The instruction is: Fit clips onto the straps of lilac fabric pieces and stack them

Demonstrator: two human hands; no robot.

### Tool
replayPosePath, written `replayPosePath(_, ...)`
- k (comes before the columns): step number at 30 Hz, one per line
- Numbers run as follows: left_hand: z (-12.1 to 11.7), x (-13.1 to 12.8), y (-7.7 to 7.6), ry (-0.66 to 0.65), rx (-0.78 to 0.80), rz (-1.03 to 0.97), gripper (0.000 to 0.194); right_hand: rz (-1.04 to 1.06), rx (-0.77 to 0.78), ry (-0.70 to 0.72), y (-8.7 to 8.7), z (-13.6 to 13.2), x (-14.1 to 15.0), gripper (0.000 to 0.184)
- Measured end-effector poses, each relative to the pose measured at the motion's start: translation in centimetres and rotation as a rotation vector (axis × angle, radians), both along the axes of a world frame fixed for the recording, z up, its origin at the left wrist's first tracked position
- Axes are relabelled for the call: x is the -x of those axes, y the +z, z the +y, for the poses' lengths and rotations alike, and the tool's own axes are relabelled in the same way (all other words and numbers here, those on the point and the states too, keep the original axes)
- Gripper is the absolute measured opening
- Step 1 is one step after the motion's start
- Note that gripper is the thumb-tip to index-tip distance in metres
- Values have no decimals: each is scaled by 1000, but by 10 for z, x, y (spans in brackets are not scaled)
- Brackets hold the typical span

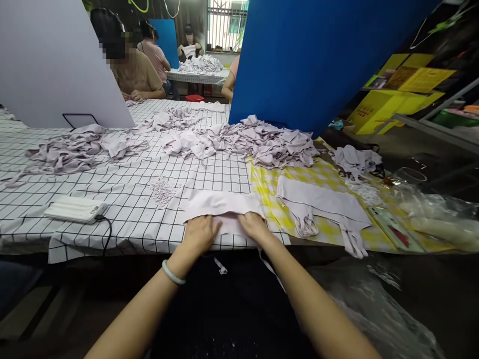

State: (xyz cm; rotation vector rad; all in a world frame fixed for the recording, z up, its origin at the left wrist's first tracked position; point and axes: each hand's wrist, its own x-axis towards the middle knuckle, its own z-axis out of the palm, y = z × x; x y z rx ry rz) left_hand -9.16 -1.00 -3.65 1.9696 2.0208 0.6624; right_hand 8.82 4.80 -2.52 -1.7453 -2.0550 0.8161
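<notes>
A pale lilac strappy top (224, 202) lies at the front edge of the table, its near edge gaping slightly between my hands. My left hand (202, 233) grips that edge on the left, thumb pointing inward. On the right, my right hand (254, 227) holds the same edge, its fingers partly hidden by the cloth. Thin straps hang below the table edge towards my lap. Another lilac top (324, 199) lies flat to the right, its straps towards me. A small heap of tiny pale pieces (162, 192) sits just beyond my left hand.
Piles of lilac garments (273, 142) cover the table's middle, with another pile (71, 149) at left. A white power bank (77, 208) with a cable lies front left. A blue panel (299, 60) and white panel (56, 60) stand behind. Co-workers (138, 70) sit beyond.
</notes>
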Motion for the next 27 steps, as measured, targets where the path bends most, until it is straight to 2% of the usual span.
replayPosePath(4,-7,7,-15,-22,178,339,52,11,30,-76,-7,1,-11,51)
replayPosePath(6,-11,12,-16,-40,229,372,56,12,42,-87,-7,0,-17,52)
replayPosePath(8,-16,17,-13,-67,257,364,58,11,67,-50,-10,-5,-22,44)
replayPosePath(11,-30,25,4,-134,272,296,55,0,49,108,-12,-23,-34,33)
replayPosePath(13,-42,38,25,-276,250,179,53,15,16,244,-4,-37,-52,28)
replayPosePath(15,-46,56,50,-450,282,9,45,55,18,360,11,-46,-77,23)
replayPosePath(16,-44,65,61,-481,343,-60,37,74,32,394,19,-47,-88,22)
replayPosePath(18,-26,79,72,-338,434,-95,38,78,33,355,32,-40,-105,26)
replayPosePath(20,3,85,67,-82,359,16,41,22,-40,144,34,-23,-105,31)
replayPosePath(22,33,83,52,41,277,149,36,-67,-141,-88,25,-3,-91,30)
replayPosePath(24,56,78,37,25,278,198,30,-112,-182,-140,10,16,-72,29)
replayPosePath(27,68,72,29,-46,299,151,20,-60,-138,-49,-8,35,-58,28)
